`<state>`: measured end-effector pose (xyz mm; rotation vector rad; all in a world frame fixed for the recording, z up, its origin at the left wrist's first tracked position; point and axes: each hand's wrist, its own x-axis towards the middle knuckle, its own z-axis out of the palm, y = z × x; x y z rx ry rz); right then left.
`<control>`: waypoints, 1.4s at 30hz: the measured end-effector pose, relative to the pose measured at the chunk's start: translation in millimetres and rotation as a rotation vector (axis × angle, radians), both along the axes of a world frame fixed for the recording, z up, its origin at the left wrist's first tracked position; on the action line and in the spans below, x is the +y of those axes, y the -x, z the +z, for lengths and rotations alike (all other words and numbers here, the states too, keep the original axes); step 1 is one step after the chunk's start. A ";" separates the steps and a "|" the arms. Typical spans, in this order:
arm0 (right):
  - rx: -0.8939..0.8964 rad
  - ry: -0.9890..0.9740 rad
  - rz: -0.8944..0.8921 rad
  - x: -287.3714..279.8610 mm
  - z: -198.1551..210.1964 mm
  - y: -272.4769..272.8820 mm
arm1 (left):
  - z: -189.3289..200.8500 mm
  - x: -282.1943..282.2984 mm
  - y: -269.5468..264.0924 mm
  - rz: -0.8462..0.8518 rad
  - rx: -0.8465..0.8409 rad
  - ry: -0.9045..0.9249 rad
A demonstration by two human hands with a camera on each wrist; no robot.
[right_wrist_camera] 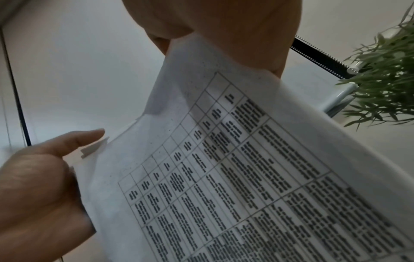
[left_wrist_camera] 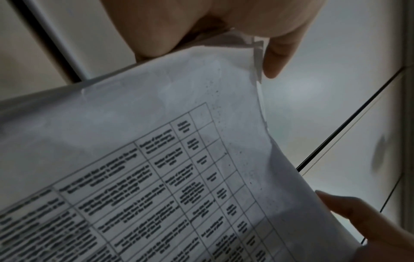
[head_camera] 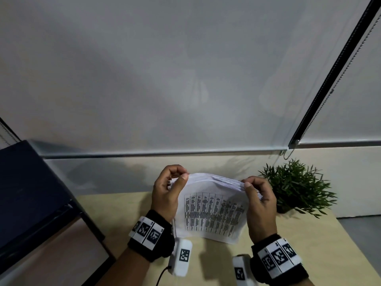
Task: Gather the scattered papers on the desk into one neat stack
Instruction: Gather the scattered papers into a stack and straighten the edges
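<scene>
A stack of white papers (head_camera: 214, 213) stands upright on the light wooden desk (head_camera: 309, 244), its bottom edge resting on the desk. The front sheet carries a printed table. My left hand (head_camera: 179, 176) pinches the stack's top left corner, thumb in front and fingers behind. My right hand (head_camera: 252, 188) pinches the top right corner the same way. The sheets fan slightly along the top edge. The left wrist view shows the papers (left_wrist_camera: 156, 141) close up under my left hand (left_wrist_camera: 246, 26). In the right wrist view the papers (right_wrist_camera: 246, 159) hang below my right hand (right_wrist_camera: 224, 26).
A green potted plant (head_camera: 296, 184) stands on the desk just right of my right hand. A dark shelf unit (head_camera: 31, 193) sits to the left. Behind the desk hangs a roller blind with a metal bottom rail (head_camera: 165, 154).
</scene>
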<state>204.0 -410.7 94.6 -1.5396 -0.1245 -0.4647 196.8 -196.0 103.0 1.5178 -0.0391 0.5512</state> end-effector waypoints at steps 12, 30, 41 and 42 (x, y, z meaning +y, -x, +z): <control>0.006 0.118 0.033 6.6 -16.6 10.6 | -10.9 -14.9 -4.1 0.106 0.085 0.015; 0.155 -0.015 0.191 -25.7 7.3 -6.8 | -27.7 18.1 -11.8 -0.126 0.321 -0.045; 0.160 0.169 0.232 -2.2 -35.1 5.2 | -17.7 4.8 2.1 -0.066 0.231 0.006; 0.158 0.169 0.225 -1.1 -36.4 6.7 | -21.2 3.7 6.0 -0.064 0.224 0.023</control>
